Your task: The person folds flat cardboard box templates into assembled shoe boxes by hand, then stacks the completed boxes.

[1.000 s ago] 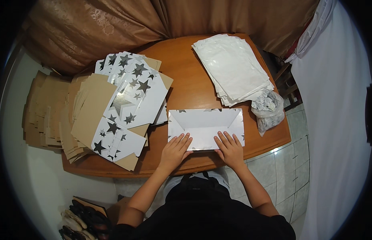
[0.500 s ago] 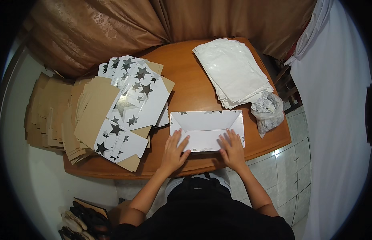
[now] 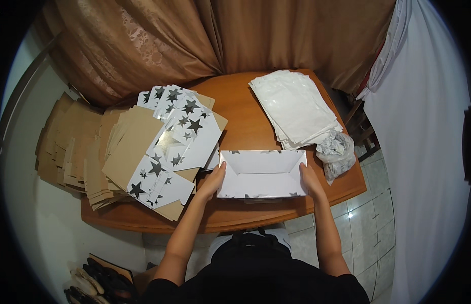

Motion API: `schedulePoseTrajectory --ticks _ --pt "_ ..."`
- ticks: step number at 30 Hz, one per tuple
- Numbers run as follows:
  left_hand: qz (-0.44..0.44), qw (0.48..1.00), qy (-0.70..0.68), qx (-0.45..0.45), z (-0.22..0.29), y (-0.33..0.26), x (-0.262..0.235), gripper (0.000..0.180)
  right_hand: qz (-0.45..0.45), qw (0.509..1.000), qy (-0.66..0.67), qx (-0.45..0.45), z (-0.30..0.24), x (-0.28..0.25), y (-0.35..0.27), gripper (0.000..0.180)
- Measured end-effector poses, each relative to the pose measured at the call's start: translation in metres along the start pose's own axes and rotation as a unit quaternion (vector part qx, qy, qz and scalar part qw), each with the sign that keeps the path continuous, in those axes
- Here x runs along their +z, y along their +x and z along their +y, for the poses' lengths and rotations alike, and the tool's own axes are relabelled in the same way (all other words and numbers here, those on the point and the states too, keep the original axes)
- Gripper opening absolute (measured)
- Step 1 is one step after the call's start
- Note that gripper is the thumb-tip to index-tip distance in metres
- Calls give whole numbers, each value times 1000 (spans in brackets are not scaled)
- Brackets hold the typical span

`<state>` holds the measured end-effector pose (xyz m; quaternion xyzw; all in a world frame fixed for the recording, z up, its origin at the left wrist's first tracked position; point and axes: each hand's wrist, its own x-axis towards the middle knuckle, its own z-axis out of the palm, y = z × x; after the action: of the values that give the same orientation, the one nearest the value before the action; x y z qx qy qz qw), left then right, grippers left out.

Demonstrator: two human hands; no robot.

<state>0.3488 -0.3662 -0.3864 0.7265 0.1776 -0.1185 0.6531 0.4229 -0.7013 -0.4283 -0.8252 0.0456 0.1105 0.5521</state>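
A white open-topped cardboard box (image 3: 261, 187) with dark star prints along its rim sits in front of me at the table's near side, its inside facing up. Gripping its left end is my left hand (image 3: 213, 181), with the thumb over the rim. My right hand (image 3: 311, 181) holds the opposite end in the same way. The fingers under and behind the box's end walls are mostly hidden. Left of the box lies a fanned stack of flat star-printed cardboard blanks (image 3: 167, 142), partly overlapping plain brown sides.
More brown cardboard sheets (image 3: 68, 142) lean at the far left. A pile of white plastic sheets or bags (image 3: 296, 106) lies at the back right of the wooden table (image 3: 235, 116), beside a clear bag of crumpled material (image 3: 336, 154). Shoes (image 3: 101, 281) sit at lower left.
Both hands have moved from inside the box, where their fingers were spread, out to its two ends, and now grip them. The whole view has shifted slightly.
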Motion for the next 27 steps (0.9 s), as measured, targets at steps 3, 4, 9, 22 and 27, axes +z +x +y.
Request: schedulePoseTrajectory --ticks 3,4,9,22,27 --pt "54 998 -10 19 -5 -21 -14 63 21 996 83 34 -70 9 -49 46" --pt "62 997 -44 33 -4 -23 -17 58 33 990 135 34 -48 1 -45 38" --pt "72 963 -255 50 39 -50 -26 41 64 963 256 50 -85 -18 -66 27" --pt "144 953 -208 164 -37 -38 3 34 48 956 209 -199 15 13 -50 59" --pt "173 942 -174 229 -93 -42 18 35 53 952 279 -117 49 22 -75 47"
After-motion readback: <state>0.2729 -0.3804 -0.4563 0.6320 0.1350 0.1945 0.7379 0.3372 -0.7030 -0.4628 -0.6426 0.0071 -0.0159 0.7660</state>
